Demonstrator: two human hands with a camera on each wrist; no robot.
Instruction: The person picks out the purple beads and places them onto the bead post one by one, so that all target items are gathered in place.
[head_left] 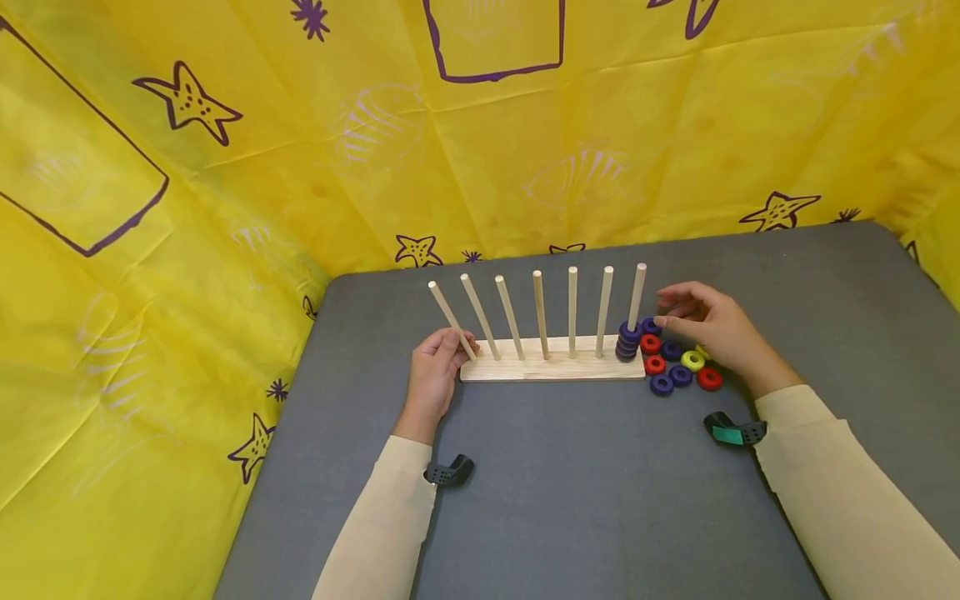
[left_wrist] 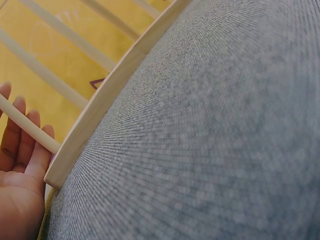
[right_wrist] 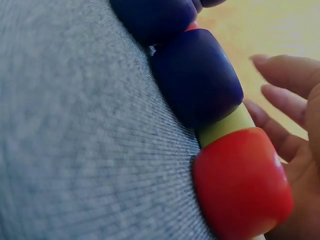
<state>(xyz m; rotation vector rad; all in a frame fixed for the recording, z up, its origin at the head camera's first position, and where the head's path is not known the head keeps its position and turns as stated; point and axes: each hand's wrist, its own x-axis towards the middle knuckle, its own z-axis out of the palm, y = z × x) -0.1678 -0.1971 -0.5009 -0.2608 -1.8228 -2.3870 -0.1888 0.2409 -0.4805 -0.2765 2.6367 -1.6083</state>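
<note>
The left hand (head_left: 435, 367), seen from the head, is at the left end of a pale wooden rack (head_left: 555, 371) with seven upright round pegs, its fingers relaxed around the leftmost peg (head_left: 452, 318). The right hand (head_left: 716, 329) is partly open, fingers lightly bent, just beside the rightmost peg (head_left: 637, 296); nothing shows in its grasp. A stack of dark blue rings (head_left: 626, 344) sits low on that peg. Loose blue, red and yellow rings (head_left: 681, 376) lie on the grey table (head_left: 562, 492) at the rack's right end, some just below the right hand.

In the left wrist view, the left fingers extend loosely behind the end peg; whether they touch it cannot be told.

In the right wrist view, glossy red and blue rings stand close, with the right fingers spread apart beyond them.
</note>
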